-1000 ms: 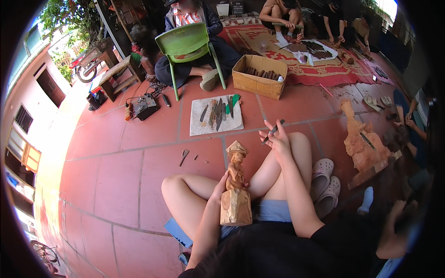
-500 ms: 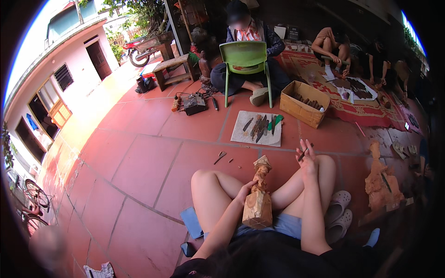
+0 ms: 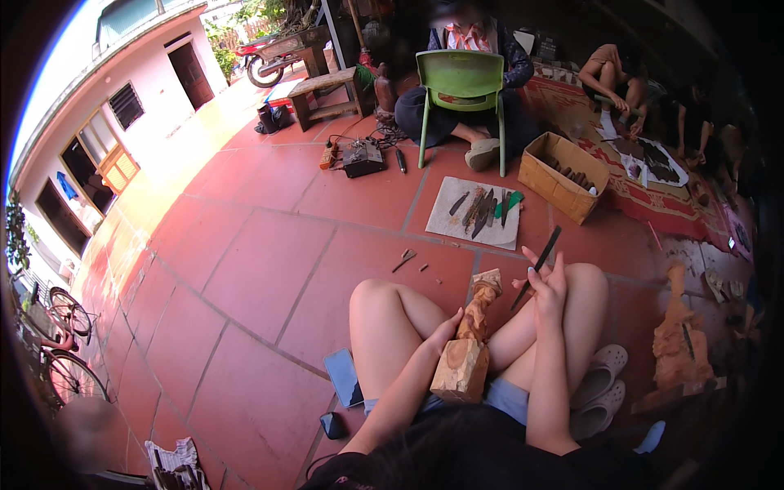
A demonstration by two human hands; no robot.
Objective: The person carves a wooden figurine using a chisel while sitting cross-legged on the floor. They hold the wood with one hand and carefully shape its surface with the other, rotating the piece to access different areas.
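Observation:
A partly carved wooden figure (image 3: 474, 320) stands between my thighs, tilted slightly, its uncut block base (image 3: 460, 371) toward me. Around its lower carved part, just above the block, my left hand (image 3: 443, 335) is closed. My right hand (image 3: 549, 294) is raised over my right knee, to the right of the figure's top. Its fingers hold a slim, dark, flat carving tool (image 3: 542, 263), slanting up to the right and apart from the wood. Whether the tool is a chisel or a file, I cannot make out.
Ahead, a pale cloth (image 3: 445, 214) bears several dark tools, beside a cardboard box (image 3: 563, 200) of more tools. A green chair (image 3: 460, 77) stands before a seated person. Small wood bits (image 3: 404, 260) lie on the tiles. A phone (image 3: 343, 377) lies left, clogs (image 3: 600, 384) right.
The dark tool has turned in my right hand and now shows its full length, more upright. My left hand keeps its hold on the figure. The whole view has shifted slightly.

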